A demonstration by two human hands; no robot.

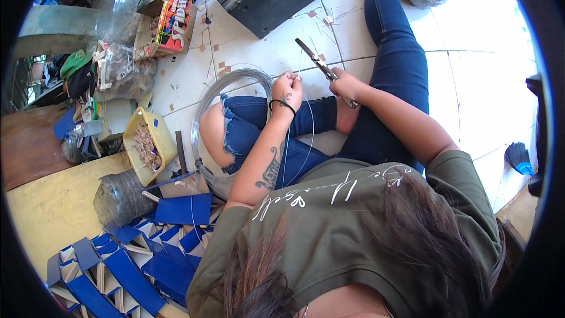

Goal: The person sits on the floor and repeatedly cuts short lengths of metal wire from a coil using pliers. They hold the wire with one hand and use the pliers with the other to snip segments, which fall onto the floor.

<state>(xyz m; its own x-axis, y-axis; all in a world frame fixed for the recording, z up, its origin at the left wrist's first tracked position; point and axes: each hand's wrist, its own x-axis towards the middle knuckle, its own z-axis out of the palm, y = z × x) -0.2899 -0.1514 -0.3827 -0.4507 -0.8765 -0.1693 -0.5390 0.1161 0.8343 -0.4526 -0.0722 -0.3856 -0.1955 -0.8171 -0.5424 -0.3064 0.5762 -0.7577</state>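
Steel wire (303,69) pinched, pliers (321,66) gripped

White tiled floor (276,53) — wire coil (235,76), yellow tray (154,126), blue pieces (135,259).

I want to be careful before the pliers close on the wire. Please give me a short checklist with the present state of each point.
1. Left hand holds the thin wire: ok.
2. Right hand grips the pliers: ok.
3. Wire sits between the plier tips: cannot tell, too small.
4. Wire coil lies flat on the tiled floor: ok.
5. Bare knee and foot away from the plier tips: ok.
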